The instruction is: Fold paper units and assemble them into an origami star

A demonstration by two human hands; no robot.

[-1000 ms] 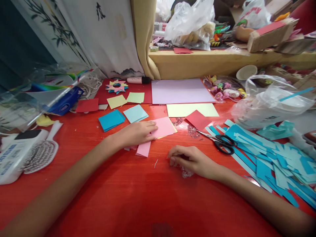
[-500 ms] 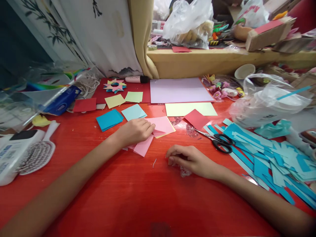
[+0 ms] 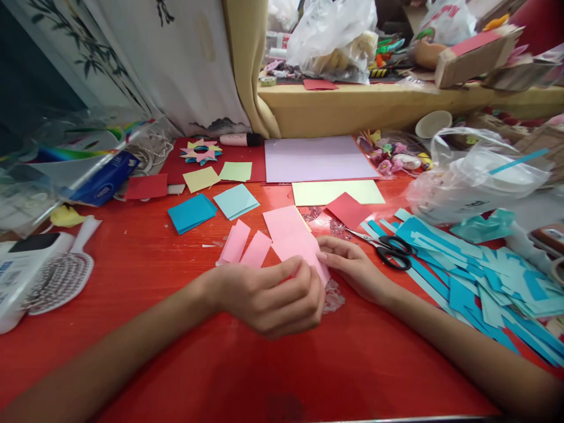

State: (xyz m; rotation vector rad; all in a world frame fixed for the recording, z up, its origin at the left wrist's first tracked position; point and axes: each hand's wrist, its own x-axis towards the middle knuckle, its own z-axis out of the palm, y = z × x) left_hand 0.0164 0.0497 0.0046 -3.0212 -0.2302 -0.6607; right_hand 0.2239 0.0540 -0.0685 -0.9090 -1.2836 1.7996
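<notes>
A pink paper square (image 3: 304, 251) is held between my two hands above the red table. My left hand (image 3: 277, 298) has its fingers closed in a pinch at the paper's near edge. On the right edge, my right hand (image 3: 352, 265) grips the same paper between thumb and fingers. Directly behind lies a stack of pink paper (image 3: 279, 222) with a yellow edge peeking out. Two folded pink paper pieces (image 3: 235, 241) rest left of it, just beyond my left wrist. Black-handled scissors (image 3: 393, 249) lie to the right of my right hand.
Blue paper squares (image 3: 192, 214), a light blue stack (image 3: 237, 201) and a red square (image 3: 348, 210) lie farther back. Blue paper strips (image 3: 476, 276) cover the right side. A hairbrush (image 3: 66, 276) sits left. A paper star ring (image 3: 201, 151) lies at the back.
My left hand has come toward me and right from the pink stack, bringing a pink square. My right hand has moved up and right and now grips its edge.
</notes>
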